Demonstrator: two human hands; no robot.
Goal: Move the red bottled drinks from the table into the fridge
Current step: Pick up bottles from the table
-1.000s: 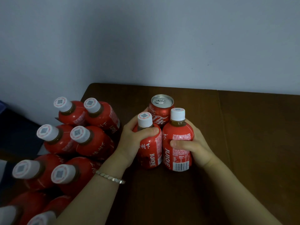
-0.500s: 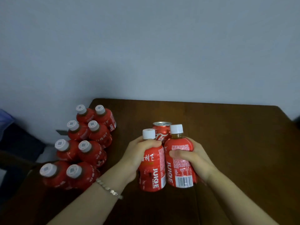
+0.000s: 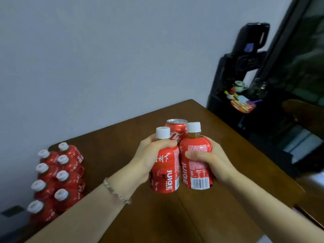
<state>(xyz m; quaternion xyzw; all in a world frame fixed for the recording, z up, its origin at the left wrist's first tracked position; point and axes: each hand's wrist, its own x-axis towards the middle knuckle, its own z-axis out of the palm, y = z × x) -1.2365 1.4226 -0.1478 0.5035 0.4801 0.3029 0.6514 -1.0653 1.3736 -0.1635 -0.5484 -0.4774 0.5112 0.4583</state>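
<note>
— Grey wall behind, brown tabletop (image 3: 219,216) below; what are those hands doing?

— Carrying. The left hand (image 3: 147,162) is gripping the first red bottle (image 3: 165,174), fingers (image 3: 165,144) curling round its shoulder under the white cap. The right hand (image 3: 212,163) is wrapping its fingers (image 3: 194,156) round the second red bottle (image 3: 196,146). Both bottles are hanging upright, side by side and touching, seemingly just above the wood.

— And the red can (image 3: 176,131)?

— It's sitting behind them, pressing against both. Whether any finger is holding it, I can't tell.

— So what's worrying you?

— That can. If it's only being squeezed between the bottles, I'm guessing any parting of the hands is going to drop it. The left grip is also sitting high, near the neck, so that bottle may be swinging on a turn.

— Where's the fridge?

— Possibly that dark glass-fronted unit (image 3: 289,76) on the right, beyond the table corner; I'm not sure. Clipping that corner is another risk.

— More to move?

— Plenty: a cluster of red bottles (image 3: 57,179) is waiting at the left edge.
</note>
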